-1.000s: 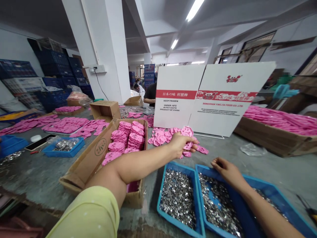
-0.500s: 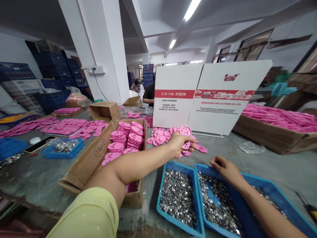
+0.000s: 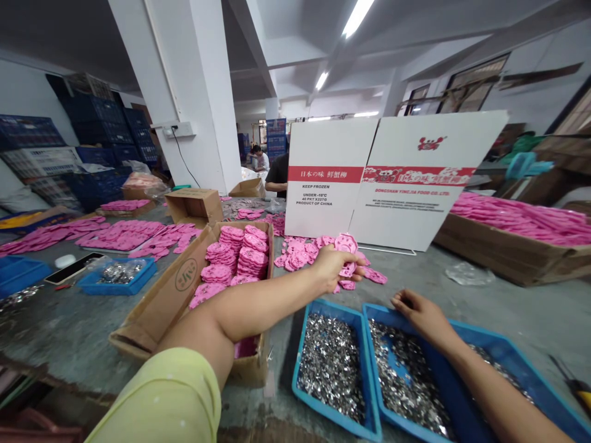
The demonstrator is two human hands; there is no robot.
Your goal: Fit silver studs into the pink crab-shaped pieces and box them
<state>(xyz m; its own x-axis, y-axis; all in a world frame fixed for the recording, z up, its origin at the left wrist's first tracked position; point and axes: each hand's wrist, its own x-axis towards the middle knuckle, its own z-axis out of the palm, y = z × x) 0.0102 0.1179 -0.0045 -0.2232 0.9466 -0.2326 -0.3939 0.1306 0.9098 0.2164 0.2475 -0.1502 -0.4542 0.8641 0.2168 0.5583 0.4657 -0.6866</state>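
Note:
My left hand (image 3: pixel 333 269) is stretched far forward over the table, its fingers closed on a flat pink scalloped piece (image 3: pixel 346 243). More loose pink pieces (image 3: pixel 298 253) lie just beyond it, some partly hidden by the hand. My right hand (image 3: pixel 418 311) hovers above the back rim of the middle blue tray (image 3: pixel 376 369), fingers curled together; whether something small is between them cannot be made out. Small shiny metal parts (image 3: pixel 329 369) fill the tray to the left, and more lie in the middle one.
To the left, a cardboard box (image 3: pixel 152 311) holds stacked pink pieces. A printed white carton (image 3: pixel 330 212) stands upright at the back. On the right is a long box (image 3: pixel 508 258) of pink pieces, with a plastic bag (image 3: pixel 470 274) before it. Other people sit in the background.
Both hands stay almost exactly where they were, the left still on the pink piece. In the background, a seated person has shifted slightly.

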